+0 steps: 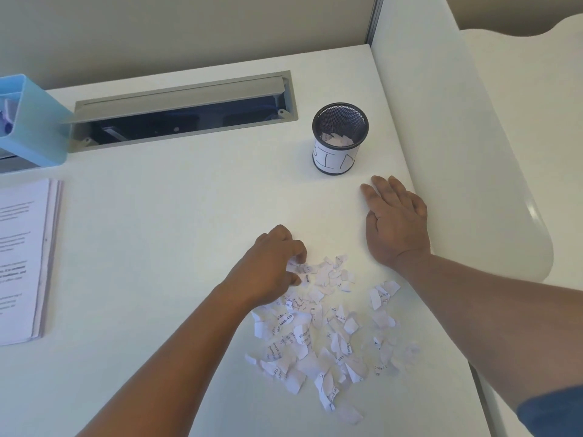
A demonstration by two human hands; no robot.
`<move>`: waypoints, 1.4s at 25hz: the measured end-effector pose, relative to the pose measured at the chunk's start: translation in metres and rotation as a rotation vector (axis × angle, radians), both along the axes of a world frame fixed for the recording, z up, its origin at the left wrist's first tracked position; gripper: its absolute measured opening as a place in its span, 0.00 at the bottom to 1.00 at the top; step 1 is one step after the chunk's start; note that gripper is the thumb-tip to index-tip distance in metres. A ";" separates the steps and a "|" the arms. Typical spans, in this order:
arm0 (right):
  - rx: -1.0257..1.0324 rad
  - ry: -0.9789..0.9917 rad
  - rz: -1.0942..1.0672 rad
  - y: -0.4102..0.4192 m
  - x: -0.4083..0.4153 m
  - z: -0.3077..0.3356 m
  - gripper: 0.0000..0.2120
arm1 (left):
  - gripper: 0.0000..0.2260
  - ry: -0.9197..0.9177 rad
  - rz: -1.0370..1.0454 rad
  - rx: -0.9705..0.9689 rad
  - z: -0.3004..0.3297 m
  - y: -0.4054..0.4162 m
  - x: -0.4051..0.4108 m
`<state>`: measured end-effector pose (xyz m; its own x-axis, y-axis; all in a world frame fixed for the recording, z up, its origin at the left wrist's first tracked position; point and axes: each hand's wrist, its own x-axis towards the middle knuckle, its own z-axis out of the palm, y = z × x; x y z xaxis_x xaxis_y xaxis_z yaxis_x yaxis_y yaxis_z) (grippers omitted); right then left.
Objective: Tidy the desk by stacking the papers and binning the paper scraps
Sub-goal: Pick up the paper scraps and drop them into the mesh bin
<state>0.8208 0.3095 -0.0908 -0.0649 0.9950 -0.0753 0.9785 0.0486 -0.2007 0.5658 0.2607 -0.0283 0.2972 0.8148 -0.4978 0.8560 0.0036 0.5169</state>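
White scraps [318, 329] are lying under the left hand [271, 266], which is pinching some; right hand [394, 222] is resting flat beside them

Desk top [195, 197] under both hands: smooth matt white laminate. Scraps [318, 329] at left hand [271, 263]: torn printed paper. Bin [340, 138] beyond right hand [394, 222]: black metal mesh, paper label. Organiser [34, 121] far left: translucent blue plastic.

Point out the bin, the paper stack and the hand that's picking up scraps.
bin [336, 160]: head view, on its white label.
paper stack [22, 263]: head view, on the top printed sheet.
left hand [271, 263]: head view, on the back of the hand, fingers curled on scraps [315, 335].
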 end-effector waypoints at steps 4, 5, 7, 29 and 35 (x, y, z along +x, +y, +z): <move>0.007 -0.001 -0.004 -0.001 -0.001 -0.001 0.30 | 0.08 -0.050 0.030 -0.018 -0.004 0.000 -0.004; 0.007 -0.002 -0.003 -0.001 -0.001 -0.001 0.30 | 0.07 -0.066 0.037 -0.027 -0.003 0.001 -0.004; 0.008 -0.003 -0.004 -0.001 -0.001 -0.001 0.30 | 0.08 -0.083 0.066 -0.024 -0.002 0.003 -0.006; 0.059 -0.018 0.007 0.000 0.000 -0.004 0.29 | 0.06 -0.427 0.394 0.287 0.079 0.109 0.042; 0.067 -0.011 0.004 0.000 0.001 -0.004 0.28 | 0.03 -0.278 0.295 0.443 0.082 0.160 0.069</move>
<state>0.8219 0.3099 -0.0944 -0.0686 0.9976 -0.0088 0.9804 0.0658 -0.1859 0.6353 0.4204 0.0541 0.0970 0.9949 -0.0278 0.6843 -0.0464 0.7277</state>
